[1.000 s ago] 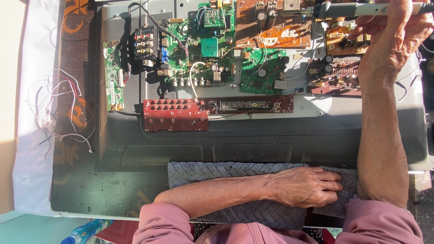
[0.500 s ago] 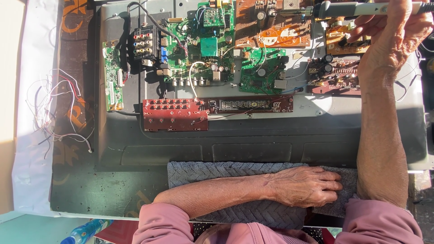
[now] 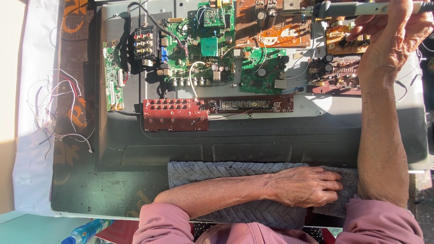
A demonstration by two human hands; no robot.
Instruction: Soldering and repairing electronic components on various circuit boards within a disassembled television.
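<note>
Right hand (image 3: 398,36), upper right: gripping soldering iron (image 3: 357,8), long axis horizontal, tip leftward. Left hand (image 3: 312,185): flat, open, on grey towel (image 3: 217,174).

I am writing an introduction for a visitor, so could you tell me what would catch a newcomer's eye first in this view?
The cluster of green circuit boards on the opened grey chassis at top centre stands out first, with a dark red board just below it. At top right the right hand grips a long pen-like tool over the orange board. Near the bottom, the left hand lies flat on a grey towel.
</note>
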